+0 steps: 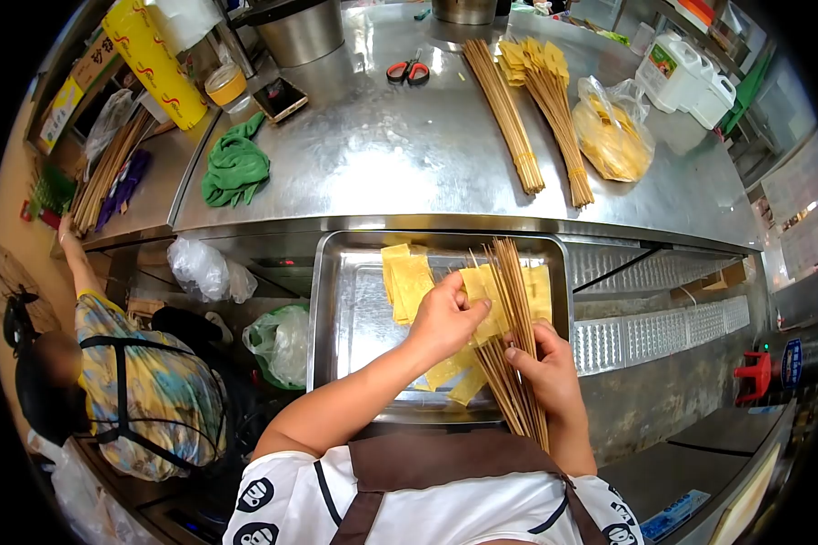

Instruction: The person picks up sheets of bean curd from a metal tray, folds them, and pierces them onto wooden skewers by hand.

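Observation:
My right hand (546,365) is wrapped round a bundle of thin wooden skewers (515,309), held at a slant over a metal tray (325,300). Between the thumb and fingers of my left hand (449,315) is a yellow tofu-skin-like sheet (484,302), which lies against the skewers. More yellow sheets (410,279) rest in the tray's upper middle, and loose pieces (454,374) lie below my left hand. Another sheet (537,289) shows just right of the bundle. Whether a skewer pierces the pinched sheet is hidden by my fingers.
On the steel table (364,145) are a skewer bundle (504,118), skewers with yellow sheets (554,118), a bag of yellow sheets (613,136), scissors (408,71) and a green cloth (236,163). A co-worker (145,391) sits at left, one hand near other skewers (109,173).

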Available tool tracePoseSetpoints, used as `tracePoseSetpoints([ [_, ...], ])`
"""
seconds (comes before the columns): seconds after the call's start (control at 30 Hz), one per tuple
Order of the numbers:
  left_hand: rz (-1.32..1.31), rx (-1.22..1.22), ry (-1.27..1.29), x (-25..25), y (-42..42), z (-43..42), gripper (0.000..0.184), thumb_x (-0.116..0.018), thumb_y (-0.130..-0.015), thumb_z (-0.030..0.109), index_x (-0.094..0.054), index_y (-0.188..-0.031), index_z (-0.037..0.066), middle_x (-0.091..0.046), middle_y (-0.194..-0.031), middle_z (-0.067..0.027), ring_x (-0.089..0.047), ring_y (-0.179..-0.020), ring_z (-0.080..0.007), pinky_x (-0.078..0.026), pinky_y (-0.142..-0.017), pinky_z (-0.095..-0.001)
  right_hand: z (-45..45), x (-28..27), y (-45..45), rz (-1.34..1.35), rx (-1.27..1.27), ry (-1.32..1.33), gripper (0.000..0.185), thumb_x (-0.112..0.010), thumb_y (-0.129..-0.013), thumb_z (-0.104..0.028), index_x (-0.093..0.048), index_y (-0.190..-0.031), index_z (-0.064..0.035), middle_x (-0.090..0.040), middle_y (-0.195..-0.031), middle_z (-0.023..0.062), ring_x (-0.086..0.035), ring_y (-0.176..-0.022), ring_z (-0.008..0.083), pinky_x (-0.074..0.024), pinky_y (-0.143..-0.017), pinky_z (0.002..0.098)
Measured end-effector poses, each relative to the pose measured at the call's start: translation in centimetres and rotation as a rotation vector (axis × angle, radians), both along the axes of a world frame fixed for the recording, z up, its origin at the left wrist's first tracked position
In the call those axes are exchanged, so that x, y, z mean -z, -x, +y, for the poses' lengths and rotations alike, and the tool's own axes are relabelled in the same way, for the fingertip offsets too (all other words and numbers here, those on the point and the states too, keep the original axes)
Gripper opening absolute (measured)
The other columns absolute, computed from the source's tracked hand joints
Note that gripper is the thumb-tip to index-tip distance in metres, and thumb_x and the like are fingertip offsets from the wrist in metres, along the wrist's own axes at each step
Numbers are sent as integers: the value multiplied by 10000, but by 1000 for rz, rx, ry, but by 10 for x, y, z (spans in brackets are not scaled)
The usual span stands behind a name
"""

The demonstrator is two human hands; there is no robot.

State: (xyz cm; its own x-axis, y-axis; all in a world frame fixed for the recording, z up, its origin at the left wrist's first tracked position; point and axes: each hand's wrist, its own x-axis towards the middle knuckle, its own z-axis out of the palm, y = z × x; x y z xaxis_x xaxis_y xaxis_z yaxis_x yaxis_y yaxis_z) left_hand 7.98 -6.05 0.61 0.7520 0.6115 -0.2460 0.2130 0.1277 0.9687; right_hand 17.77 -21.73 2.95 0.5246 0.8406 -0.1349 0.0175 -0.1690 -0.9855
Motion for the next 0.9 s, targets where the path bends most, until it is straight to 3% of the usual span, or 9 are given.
tracePoseSetpoints([
  [0.07, 4, -2, -62, 3, 0, -1, 190, -587, -852, 76, -510, -1019, 28, -569, -618, 5, -478, -472, -52, -363, -423, -208, 0, -1, 2, -231, -29, -37, 183, -611, -775, -24, -564, -950, 1, -565, -772, 23, -551, -696, 101, -459, -639, 234],
  [0.17, 66, -22, -181, 0, 0, -2, 206, -609, -834, 100, -510, -999, 27, -559, -595, -6, -486, -479, -68, -367, -435, -232, 0, -20, 7, -8, 29, 93, 180, -608, -783, -31, -562, -954, 4, -571, -757, 31, -554, -694, 103, -455, -621, 238],
  [0.23, 133, -45, -233, -10, 2, -3, 285, -638, -780, 181, -477, -920, -8, -556, -591, -78, -558, -540, -217, -429, -510, -342, -2, -24, 5, 286, 14, 122, 189, -586, -803, -39, -551, -982, 11, -590, -761, 55, -582, -722, 127, -476, -624, 244],
  [0.33, 206, -31, -363, -16, 5, -1, 318, -631, -789, 184, -469, -984, -9, -570, -604, -89, -581, -575, -252, -454, -544, -352, -3, -16, 0, 434, -33, 37, 192, -553, -823, -40, -536, -1005, 16, -608, -779, 82, -615, -741, 162, -502, -634, 253],
  [0.43, 211, -61, -499, -26, 13, 7, 389, -638, -792, 143, -467, -1120, 22, -605, -715, -74, -566, -568, -159, -474, -569, -304, -1, -20, 1, 489, 13, 5, 193, -530, -832, -35, -527, -1017, 17, -616, -803, 99, -632, -740, 188, -520, -661, 276],
  [0.57, 349, 41, -757, -40, 44, 45, 446, -658, -741, 108, -494, -1155, 72, -588, -1028, -88, -597, -884, -253, -486, -759, -348, -4, -13, -4, 484, -32, 15, 180, -546, -824, -30, -539, -996, 24, -609, -819, 101, -631, -736, 179, -532, -708, 307],
  [0.63, 200, 253, -1223, -33, 62, 62, 482, -680, -703, 97, -512, -1154, 68, -523, -1153, -120, -508, -1074, -293, -422, -895, -377, -1, -14, -1, 531, 14, 16, 164, -569, -811, -22, -543, -967, 19, -596, -770, 76, -620, -701, 154, -534, -705, 301],
  [0.67, 193, 309, -1155, -29, 68, 64, 509, -694, -673, 87, -523, -1152, 66, -487, -1202, -134, -422, -1166, -313, -351, -972, -404, 0, -11, -2, 537, 0, -4, 160, -578, -805, -19, -541, -957, 15, -587, -750, 65, -608, -677, 142, -532, -697, 298],
  [0.9, 88, 374, -1214, -1, 75, 64, 384, -692, -637, 70, -583, -1005, 50, -535, -1071, -111, -477, -1076, -294, -378, -916, -398, 0, -10, -4, 516, -16, 14, 153, -581, -796, 11, -528, -940, 15, -563, -738, 39, -571, -633, 109, -522, -689, 275],
])
